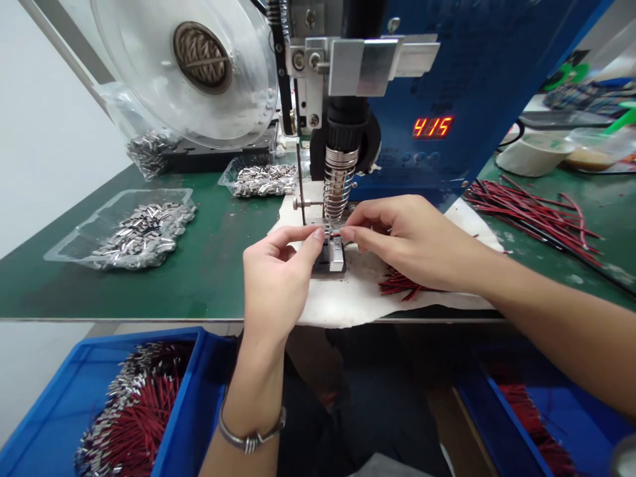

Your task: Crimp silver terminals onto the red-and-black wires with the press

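Just below the coiled metal spring (339, 179): left hand (278, 275), fingers pinching a small silvery metal piece (326, 232); right hand (410, 242), fingers pinching thin red wire (336, 234).

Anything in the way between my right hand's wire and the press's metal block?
Nothing visible. The red wire in your right hand is at the far end of the metal block, with your left hand close beside it.

Two hands (342, 255) work under the blue machine (422, 86)
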`<state>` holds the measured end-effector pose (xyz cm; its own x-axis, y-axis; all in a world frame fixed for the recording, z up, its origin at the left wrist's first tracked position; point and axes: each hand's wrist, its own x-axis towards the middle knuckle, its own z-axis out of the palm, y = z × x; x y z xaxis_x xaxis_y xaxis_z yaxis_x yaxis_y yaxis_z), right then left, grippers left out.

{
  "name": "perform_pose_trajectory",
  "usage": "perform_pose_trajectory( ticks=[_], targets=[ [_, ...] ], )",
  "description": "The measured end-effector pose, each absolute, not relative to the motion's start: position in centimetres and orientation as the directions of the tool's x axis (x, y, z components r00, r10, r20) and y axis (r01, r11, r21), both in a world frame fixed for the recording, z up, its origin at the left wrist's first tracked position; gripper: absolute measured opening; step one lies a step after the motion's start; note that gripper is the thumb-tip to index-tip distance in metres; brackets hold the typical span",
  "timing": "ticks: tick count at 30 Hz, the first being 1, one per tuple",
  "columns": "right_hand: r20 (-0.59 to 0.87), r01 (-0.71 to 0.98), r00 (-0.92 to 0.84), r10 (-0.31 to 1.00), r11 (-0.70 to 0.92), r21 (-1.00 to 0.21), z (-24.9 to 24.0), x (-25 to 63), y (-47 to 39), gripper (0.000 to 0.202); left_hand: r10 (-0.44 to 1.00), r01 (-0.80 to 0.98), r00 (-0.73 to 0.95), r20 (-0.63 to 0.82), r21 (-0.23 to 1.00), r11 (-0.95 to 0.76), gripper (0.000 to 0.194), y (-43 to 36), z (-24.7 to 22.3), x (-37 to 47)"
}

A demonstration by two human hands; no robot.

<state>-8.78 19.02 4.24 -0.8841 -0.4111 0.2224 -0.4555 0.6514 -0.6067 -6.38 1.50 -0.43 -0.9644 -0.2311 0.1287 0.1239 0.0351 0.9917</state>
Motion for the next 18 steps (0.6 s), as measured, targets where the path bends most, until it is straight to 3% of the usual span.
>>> perform_pose_trajectory(
  ticks=[18],
  targets=[
    [0.223, -0.458, -0.881, -0.417, 0.635, -0.622, 4.26, -8.74, 19.09, 0.022, -0.265, 0.152, -0.955, 0.134, 0.987, -0.047, 0.018, 1.45, -0.62, -6.15]
  ],
)
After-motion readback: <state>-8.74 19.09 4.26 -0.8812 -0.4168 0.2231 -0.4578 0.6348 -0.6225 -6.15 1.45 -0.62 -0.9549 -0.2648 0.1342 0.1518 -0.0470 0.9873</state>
